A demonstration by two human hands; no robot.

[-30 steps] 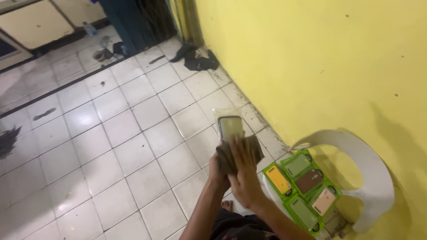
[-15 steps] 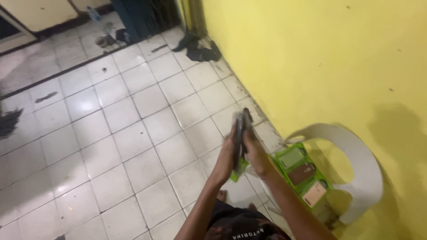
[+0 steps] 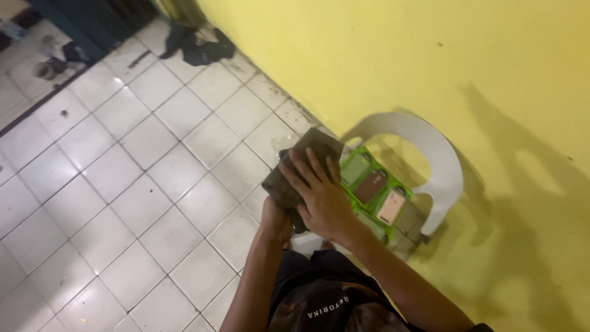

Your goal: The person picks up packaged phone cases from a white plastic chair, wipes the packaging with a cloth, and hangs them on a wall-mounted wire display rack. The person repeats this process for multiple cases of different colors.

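My right hand (image 3: 321,195) lies spread over a dark grey cloth (image 3: 302,158) and presses on it from above. My left hand (image 3: 275,216) grips the bundle from below, its fingers closed under the cloth. The cloth wraps over a flat phone, which is hidden in this view. Both hands are held above the tiled floor, just left of a green tray (image 3: 382,229).
The green tray holds several phones and rests on a white plastic chair (image 3: 444,161) against the yellow wall (image 3: 393,55). A dark heap of cloth (image 3: 198,44) lies on the white floor tiles (image 3: 123,166) at the wall's foot. My dark shorts (image 3: 319,301) fill the bottom.
The phone was held face up, then turned on edge; now the cloth covers it with my right hand on top. The view has shifted toward the wall.
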